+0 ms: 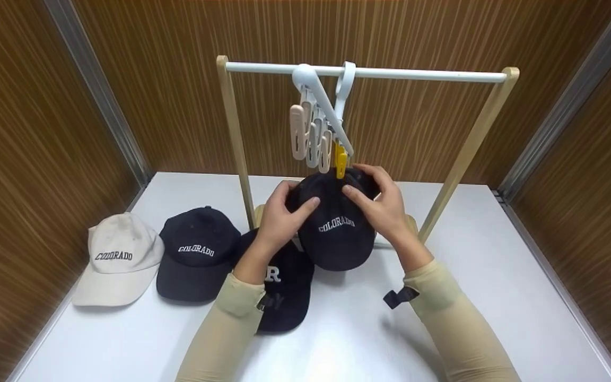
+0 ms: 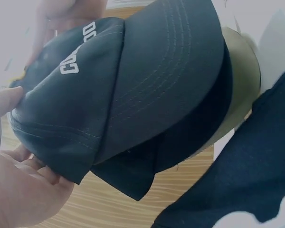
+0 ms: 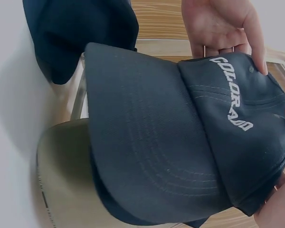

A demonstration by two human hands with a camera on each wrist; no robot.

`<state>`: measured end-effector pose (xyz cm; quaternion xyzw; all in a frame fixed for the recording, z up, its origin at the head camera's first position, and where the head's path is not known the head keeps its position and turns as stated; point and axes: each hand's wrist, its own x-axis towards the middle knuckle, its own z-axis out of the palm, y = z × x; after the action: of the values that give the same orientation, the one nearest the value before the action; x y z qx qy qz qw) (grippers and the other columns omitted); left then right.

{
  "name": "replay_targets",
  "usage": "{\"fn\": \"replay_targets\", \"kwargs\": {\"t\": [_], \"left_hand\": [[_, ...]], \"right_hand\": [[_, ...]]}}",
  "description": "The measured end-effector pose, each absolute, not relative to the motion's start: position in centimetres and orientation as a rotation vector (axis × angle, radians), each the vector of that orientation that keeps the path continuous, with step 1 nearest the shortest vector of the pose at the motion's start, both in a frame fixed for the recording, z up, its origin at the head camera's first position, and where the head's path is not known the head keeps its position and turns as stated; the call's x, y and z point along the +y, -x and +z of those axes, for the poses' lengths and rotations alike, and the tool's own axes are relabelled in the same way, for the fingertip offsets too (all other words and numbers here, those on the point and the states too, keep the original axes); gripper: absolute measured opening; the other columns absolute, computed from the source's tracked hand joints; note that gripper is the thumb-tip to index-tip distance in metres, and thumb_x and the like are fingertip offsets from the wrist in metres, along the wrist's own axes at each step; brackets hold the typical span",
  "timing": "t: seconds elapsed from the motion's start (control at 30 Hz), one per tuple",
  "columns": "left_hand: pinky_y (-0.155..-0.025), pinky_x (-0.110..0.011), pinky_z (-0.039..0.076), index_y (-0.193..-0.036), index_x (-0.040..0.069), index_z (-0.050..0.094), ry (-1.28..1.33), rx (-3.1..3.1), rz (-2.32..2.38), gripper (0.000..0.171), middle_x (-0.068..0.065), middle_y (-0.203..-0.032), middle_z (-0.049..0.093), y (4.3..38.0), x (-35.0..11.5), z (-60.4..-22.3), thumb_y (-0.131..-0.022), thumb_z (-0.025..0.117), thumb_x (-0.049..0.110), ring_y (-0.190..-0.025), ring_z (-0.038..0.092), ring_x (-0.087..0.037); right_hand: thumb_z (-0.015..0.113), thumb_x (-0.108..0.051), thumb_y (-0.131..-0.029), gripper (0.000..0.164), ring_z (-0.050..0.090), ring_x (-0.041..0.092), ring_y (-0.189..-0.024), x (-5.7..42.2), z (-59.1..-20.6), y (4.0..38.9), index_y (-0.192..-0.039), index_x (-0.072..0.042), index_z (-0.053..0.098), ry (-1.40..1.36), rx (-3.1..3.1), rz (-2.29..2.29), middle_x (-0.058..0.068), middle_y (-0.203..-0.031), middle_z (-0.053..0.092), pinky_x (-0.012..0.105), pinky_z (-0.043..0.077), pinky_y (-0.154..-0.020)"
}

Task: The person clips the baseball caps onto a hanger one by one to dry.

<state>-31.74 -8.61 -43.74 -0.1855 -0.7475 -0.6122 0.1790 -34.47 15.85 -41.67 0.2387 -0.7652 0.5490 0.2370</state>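
Both hands hold a black baseball cap with white COLORADO lettering below a yellow clothespin. My left hand grips its left side, thumb on the front and fingers behind. On the other side my right hand grips it, its thumb near the clothespin at the top. The brim points down toward me. In the left wrist view, a second dark brim and an olive-beige brim show behind the held cap. The clothespin belongs to a white clip hanger and overlaps the cap's top in the head view.
A wooden rack with a white bar carries the hanger; several pale clothespins dangle from it. To the left on the white table lie a beige cap, a navy cap and a black R cap, partly under my left forearm.
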Motion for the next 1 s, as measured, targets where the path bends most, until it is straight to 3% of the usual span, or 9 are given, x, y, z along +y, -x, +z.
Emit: {"fn": "replay_targets", "kwargs": {"t": [0.17,0.57,0.87,1.0], "left_hand": [[-0.11,-0.047,0.049,-0.14,0.001,0.062,0.534,-2.14,-1.698,0.05,-0.012,-0.133,0.068,31.5,-8.9,-44.2,-0.101,0.082,0.026,-0.123,0.064,-0.027],[-0.119,-0.051,0.043,-0.154,-0.001,0.053,0.532,-2.238,-1.531,0.069,-0.018,-0.147,0.056,30.7,-9.4,-44.9,-0.101,0.082,0.031,-0.134,0.057,-0.031],[-0.124,-0.05,0.04,-0.165,0.0,0.044,0.496,-2.342,-1.476,0.082,-0.019,-0.154,0.051,30.1,-9.9,-45.4,-0.102,0.081,0.037,-0.146,0.053,-0.033],[-0.127,-0.049,0.038,-0.169,0.001,0.039,0.492,-2.392,-1.466,0.088,-0.02,-0.16,0.047,29.9,-10.2,-45.4,-0.102,0.081,0.04,-0.151,0.049,-0.035]], "right_hand": [[0.088,-0.025,-0.099,0.059,0.063,0.021,-0.125,16.1,-42.6,34.4,-0.15,-0.005,0.065,-0.632,-2.095,1.516,0.01,-0.141,0.068,0.036,0.047,-0.105],[0.084,-0.024,-0.102,0.057,0.058,0.019,-0.13,16.6,-44.3,33.9,-0.153,-0.007,0.063,-0.625,-2.088,1.529,0.008,-0.144,0.064,0.045,0.039,-0.119],[0.084,-0.008,-0.098,0.067,0.052,0.037,-0.146,16.5,-45.0,33.3,-0.157,0.004,0.055,-0.557,-2.134,1.489,0.024,-0.155,0.057,0.053,0.031,-0.128],[0.083,-0.008,-0.098,0.069,0.05,0.04,-0.149,16.6,-45.2,33.2,-0.159,0.005,0.053,-0.557,-2.141,1.474,0.025,-0.157,0.055,0.056,0.03,-0.13]]}}
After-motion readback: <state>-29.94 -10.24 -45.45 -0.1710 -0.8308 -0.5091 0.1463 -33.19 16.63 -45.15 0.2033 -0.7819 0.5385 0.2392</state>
